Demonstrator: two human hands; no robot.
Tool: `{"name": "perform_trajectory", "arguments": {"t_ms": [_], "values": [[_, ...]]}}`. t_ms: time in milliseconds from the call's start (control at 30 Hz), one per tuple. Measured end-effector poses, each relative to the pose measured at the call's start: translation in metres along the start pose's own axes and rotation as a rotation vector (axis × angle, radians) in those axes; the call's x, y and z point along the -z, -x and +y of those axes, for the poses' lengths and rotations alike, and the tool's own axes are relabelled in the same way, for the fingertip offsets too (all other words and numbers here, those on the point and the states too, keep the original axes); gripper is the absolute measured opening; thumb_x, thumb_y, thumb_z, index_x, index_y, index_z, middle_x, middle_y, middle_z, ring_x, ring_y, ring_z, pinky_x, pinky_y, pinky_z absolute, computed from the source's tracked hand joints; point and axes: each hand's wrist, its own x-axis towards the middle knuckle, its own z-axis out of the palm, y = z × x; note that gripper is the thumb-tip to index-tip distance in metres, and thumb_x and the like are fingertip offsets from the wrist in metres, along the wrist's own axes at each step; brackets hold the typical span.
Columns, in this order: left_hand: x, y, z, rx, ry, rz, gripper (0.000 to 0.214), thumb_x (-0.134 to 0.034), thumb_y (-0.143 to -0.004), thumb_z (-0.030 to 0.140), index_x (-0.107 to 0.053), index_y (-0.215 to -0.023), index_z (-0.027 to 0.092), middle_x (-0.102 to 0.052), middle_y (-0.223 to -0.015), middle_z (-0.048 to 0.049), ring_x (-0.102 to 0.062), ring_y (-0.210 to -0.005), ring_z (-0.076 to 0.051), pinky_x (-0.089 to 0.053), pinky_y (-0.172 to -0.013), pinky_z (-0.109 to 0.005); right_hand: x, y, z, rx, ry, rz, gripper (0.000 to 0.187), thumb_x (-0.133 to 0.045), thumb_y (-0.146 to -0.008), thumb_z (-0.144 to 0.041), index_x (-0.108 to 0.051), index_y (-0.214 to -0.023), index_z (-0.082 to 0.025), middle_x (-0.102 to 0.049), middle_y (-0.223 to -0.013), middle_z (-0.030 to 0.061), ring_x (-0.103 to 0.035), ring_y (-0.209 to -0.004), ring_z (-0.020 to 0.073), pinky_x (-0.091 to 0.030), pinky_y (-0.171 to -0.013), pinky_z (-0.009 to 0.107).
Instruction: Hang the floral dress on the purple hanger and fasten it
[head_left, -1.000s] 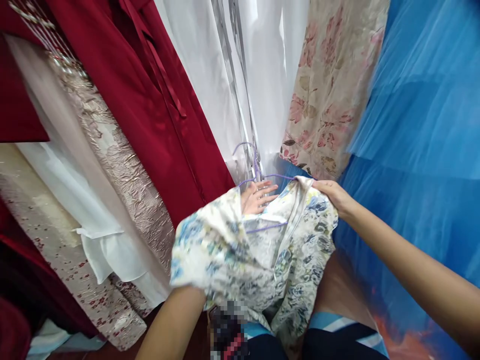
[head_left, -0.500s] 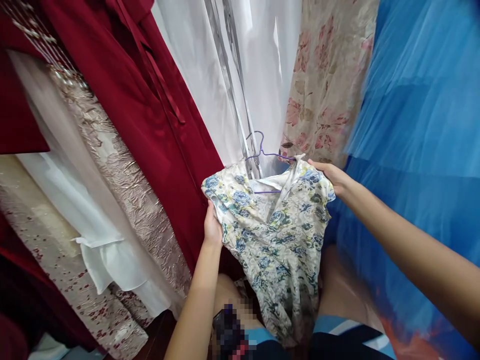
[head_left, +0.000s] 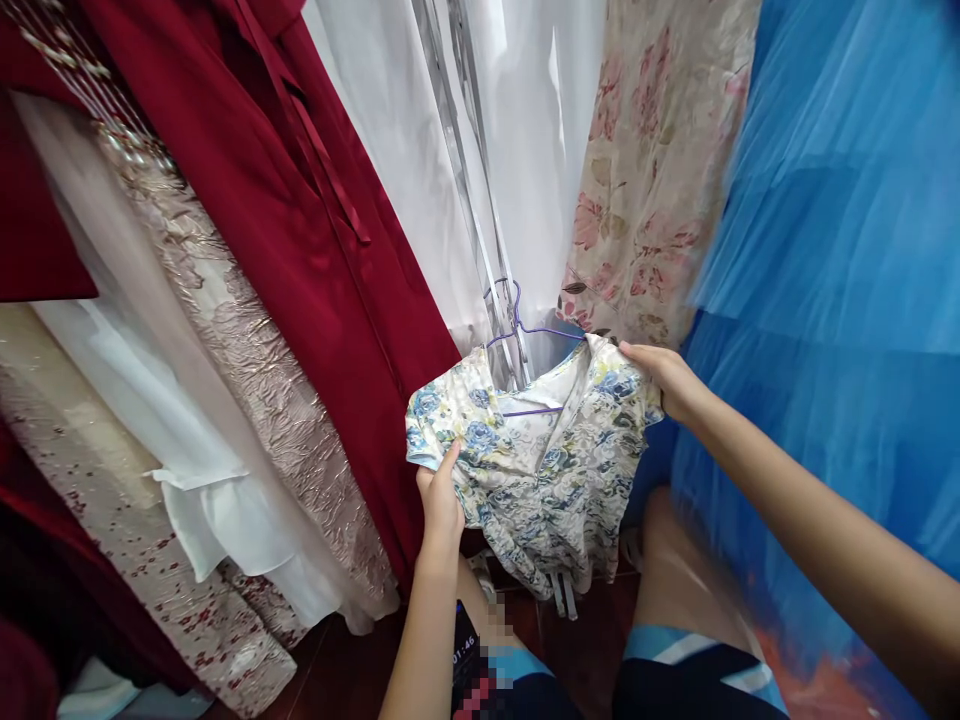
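A small cream dress with blue flowers (head_left: 540, 470) hangs on a thin purple wire hanger (head_left: 525, 330) in front of me. My left hand (head_left: 441, 497) pinches the dress's left shoulder from below, thumb on the fabric. At the right shoulder, my right hand (head_left: 664, 378) is closed on the cloth, with the arm reaching in from the right. The hanger's hook sticks up between the shoulders, near a metal rail (head_left: 480, 220).
Hanging garments crowd all around: a dark red satin robe (head_left: 300, 220), a beige brocade piece (head_left: 247, 360), white sheer fabric (head_left: 525, 120), a pink-flowered cloth (head_left: 660, 170) and blue tulle (head_left: 840, 250). My knees and the dark wood floor (head_left: 352, 670) show below.
My left hand came out from inside the dress and now grips its left shoulder. The dress has been pulled onto the hanger and spread out flat between both hands.
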Motion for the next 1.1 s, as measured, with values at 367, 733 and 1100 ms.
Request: {"name": "perform_trajectory", "arguments": {"t_ms": [367, 733, 1100], "values": [[0.013, 0.013, -0.016, -0.141, -0.204, 0.001, 0.045, -0.072, -0.080, 0.035, -0.063, -0.121, 0.018, -0.066, -0.125, -0.0105, -0.058, -0.123, -0.026, -0.045, -0.105, -0.036, -0.099, 0.115, 0.141, 0.234, 0.361, -0.159, 0.020, -0.055, -0.089, -0.040, -0.061, -0.092, -0.021, -0.065, -0.080, 0.0048, -0.061, -0.077, 0.0233, -0.047, -0.075, 0.036], [0.015, 0.017, -0.001, -0.128, -0.235, -0.032, 0.041, -0.071, -0.082, 0.034, -0.064, -0.120, 0.020, -0.065, -0.126, -0.0098, -0.057, -0.123, -0.026, -0.046, -0.104, -0.036, -0.139, 0.105, 0.142, 0.096, 0.314, -0.177, 0.029, -0.055, -0.086, -0.045, -0.057, -0.071, -0.021, -0.051, -0.053, -0.0018, -0.050, -0.052, 0.0178, -0.036, -0.054, 0.028], [0.036, 0.096, -0.033, -0.298, -0.575, -0.226, 0.059, -0.065, -0.084, 0.029, -0.044, -0.139, 0.032, -0.033, -0.152, -0.0089, -0.029, -0.144, -0.027, -0.023, -0.120, -0.041, -0.120, 0.174, 0.115, -0.208, -0.191, -0.248, 0.031, -0.065, -0.081, -0.045, -0.050, -0.064, -0.024, -0.044, -0.043, -0.0056, -0.032, -0.039, 0.0124, -0.022, -0.045, 0.027]]}}
